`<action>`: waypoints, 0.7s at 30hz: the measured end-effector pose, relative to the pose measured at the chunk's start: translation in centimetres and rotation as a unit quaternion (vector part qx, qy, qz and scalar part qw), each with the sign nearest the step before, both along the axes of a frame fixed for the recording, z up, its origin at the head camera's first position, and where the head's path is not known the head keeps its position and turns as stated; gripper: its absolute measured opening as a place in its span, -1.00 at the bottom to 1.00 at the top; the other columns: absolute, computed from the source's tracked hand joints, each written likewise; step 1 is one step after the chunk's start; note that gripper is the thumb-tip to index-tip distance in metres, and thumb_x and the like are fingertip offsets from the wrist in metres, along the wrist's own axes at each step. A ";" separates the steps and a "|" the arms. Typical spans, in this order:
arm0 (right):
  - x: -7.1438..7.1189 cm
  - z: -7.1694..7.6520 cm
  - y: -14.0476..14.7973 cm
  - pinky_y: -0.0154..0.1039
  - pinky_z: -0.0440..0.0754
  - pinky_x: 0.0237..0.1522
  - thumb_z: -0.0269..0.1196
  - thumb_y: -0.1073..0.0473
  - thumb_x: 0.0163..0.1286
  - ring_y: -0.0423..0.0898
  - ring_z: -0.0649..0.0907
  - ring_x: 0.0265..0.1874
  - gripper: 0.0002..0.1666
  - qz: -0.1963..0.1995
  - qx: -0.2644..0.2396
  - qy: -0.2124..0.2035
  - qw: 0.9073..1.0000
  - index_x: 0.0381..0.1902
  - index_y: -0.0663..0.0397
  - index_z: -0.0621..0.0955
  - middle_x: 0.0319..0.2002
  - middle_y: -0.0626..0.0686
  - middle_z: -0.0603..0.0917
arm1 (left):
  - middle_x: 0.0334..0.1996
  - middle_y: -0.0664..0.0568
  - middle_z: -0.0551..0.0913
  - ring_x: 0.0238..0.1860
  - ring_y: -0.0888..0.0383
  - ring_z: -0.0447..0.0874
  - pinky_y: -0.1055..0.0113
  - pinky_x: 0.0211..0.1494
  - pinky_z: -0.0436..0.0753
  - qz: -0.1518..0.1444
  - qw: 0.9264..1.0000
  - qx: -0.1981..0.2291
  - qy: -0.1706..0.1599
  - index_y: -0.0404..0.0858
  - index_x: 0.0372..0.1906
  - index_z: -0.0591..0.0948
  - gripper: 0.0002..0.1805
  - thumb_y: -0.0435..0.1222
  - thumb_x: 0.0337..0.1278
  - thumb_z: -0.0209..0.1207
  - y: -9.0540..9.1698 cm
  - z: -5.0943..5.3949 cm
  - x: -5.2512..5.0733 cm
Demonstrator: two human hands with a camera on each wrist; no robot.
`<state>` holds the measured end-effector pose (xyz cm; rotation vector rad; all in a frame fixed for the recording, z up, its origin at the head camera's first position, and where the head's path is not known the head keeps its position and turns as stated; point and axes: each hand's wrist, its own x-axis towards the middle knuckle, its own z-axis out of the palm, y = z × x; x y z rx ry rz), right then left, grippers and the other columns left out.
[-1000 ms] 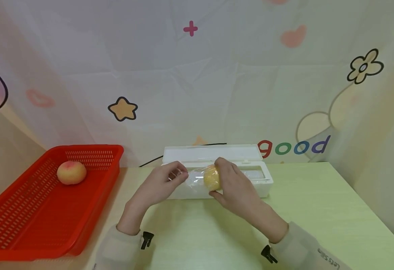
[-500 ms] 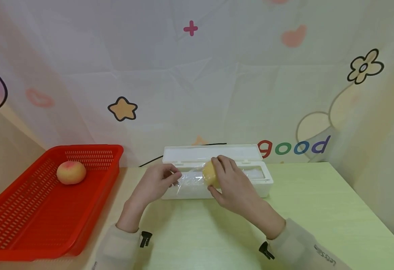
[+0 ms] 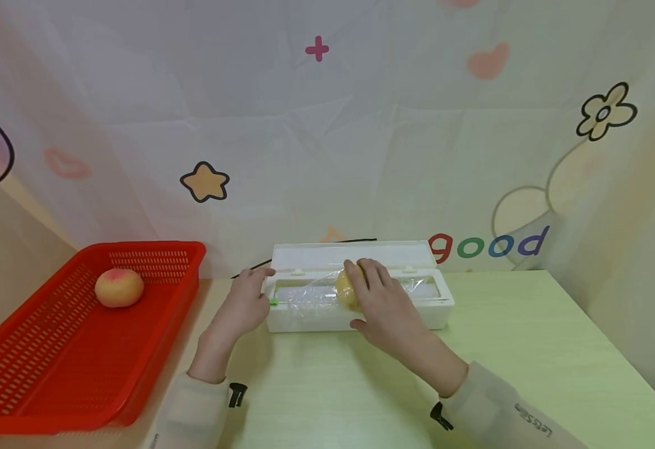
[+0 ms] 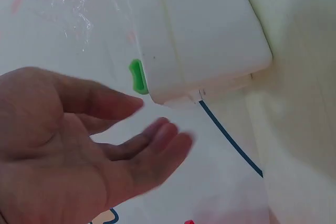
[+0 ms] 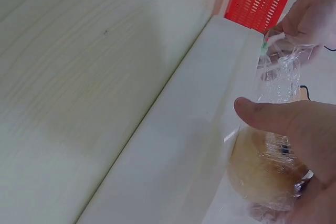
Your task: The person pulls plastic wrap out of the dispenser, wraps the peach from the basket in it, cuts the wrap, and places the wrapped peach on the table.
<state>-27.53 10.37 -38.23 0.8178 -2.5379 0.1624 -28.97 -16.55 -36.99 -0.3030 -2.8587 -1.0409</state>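
A long white box (image 3: 319, 320) with a raised lid stands at the table's back, a roll of clear film (image 3: 312, 299) inside. My right hand (image 3: 386, 308) holds a yellow round fruit (image 3: 348, 292) over the box; in the right wrist view film wraps this fruit (image 5: 260, 169). My left hand (image 3: 244, 304) is at the box's left end beside a small green slider (image 3: 274, 302). The left wrist view shows the left hand (image 4: 89, 145) with loosely bent, parted fingers, nothing between them, just off the green slider (image 4: 138, 77).
A red basket (image 3: 153, 349) stands at the left, a pink and yellow peach (image 3: 119, 287) in its back part. Behind the table (image 3: 529, 349) hangs a printed curtain (image 3: 361, 156), with a dark cord (image 3: 355, 239) running behind the box.
My left hand has let go of the film and moved left to the box's end, uncovering the green slider. The right hand has shifted slightly left, the fruit now lower over the box.
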 end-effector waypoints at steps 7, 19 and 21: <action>-0.3 -0.2 -0.2 0.10 0.63 0.06 0.75 0.19 -0.19 0.28 0.43 0.28 0.27 0.004 0.012 0.028 1.000 0.41 0.22 0.27 0.26 0.33 0.42 | -0.05 -0.23 0.60 -0.20 -0.10 0.51 0.14 -0.20 0.56 -0.042 0.997 0.008 -0.059 -0.55 0.40 0.35 -0.29 -0.67 0.01 0.08 -0.3 -0.7 -0.1; -0.8 -0.4 -0.4 0.03 0.69 -0.11 0.76 0.16 -0.20 0.23 0.49 0.21 0.21 -0.007 0.028 0.059 0.998 0.32 0.23 0.29 0.21 0.29 0.45 | -0.05 -0.13 0.60 -0.14 -0.04 0.52 0.07 -0.06 0.57 -0.025 0.998 -0.020 -0.057 -0.42 0.44 0.34 -0.22 -0.18 0.25 0.40 0.6 -1.3 0.1; -0.9 -0.4 -0.3 0.02 0.70 -0.14 0.76 0.18 -0.20 0.22 0.49 0.19 0.17 -0.004 0.027 0.065 0.997 0.28 0.23 0.30 0.20 0.28 0.46 | -0.09 -0.14 0.59 -0.16 -0.04 0.51 0.09 -0.09 0.57 -0.022 0.998 -0.028 -0.055 -0.45 0.42 0.35 -0.23 -0.16 0.27 0.39 0.7 -1.4 0.1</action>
